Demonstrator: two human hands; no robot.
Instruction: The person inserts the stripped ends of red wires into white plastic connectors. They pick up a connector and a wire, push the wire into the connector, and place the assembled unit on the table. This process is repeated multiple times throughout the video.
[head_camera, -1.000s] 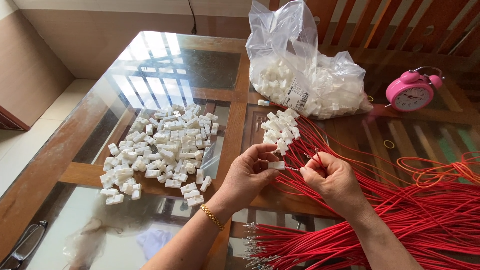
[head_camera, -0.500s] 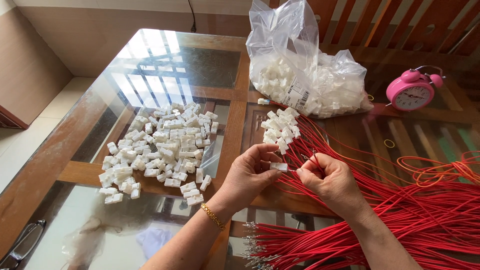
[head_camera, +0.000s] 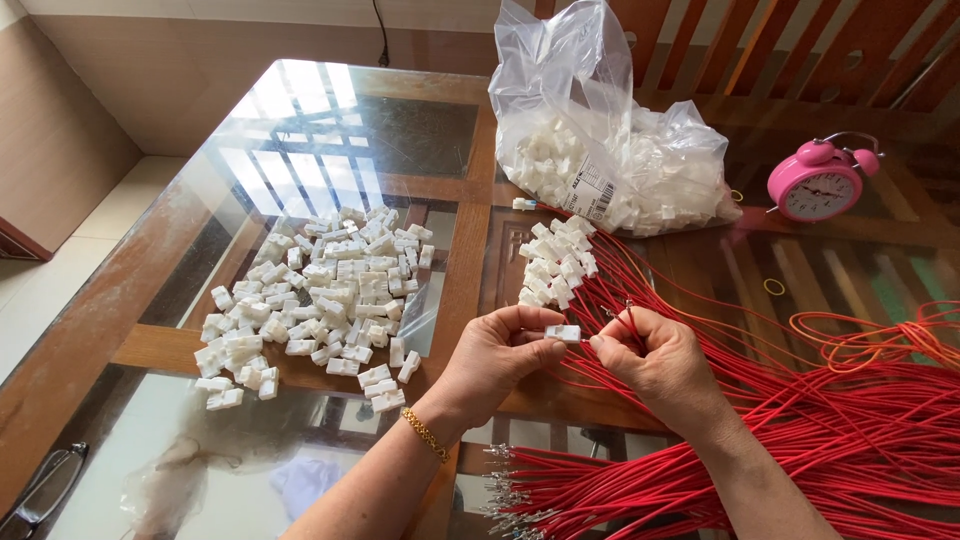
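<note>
My left hand (head_camera: 497, 358) pinches a small white plastic connector (head_camera: 562, 333) between thumb and fingers above the table. My right hand (head_camera: 655, 362) is right beside it, fingertips at the connector's end, gripping a thin red wire (head_camera: 628, 318). Under and to the right of both hands lies a large heap of red wires (head_camera: 830, 440) with metal-tipped ends. Some wires have white connectors fitted, bunched together (head_camera: 556, 262) just beyond my hands. A gold bracelet (head_camera: 425, 434) is on my left wrist.
A pile of loose white connectors (head_camera: 318, 296) covers the glass table top (head_camera: 330, 130) to the left. A clear plastic bag of more connectors (head_camera: 610, 165) stands at the back. A pink alarm clock (head_camera: 815, 185) is at far right; orange wire loops (head_camera: 870, 335) lie nearby.
Both hands stay nearly in place; the right hand's fingers have closed in against the connector held by the left.
</note>
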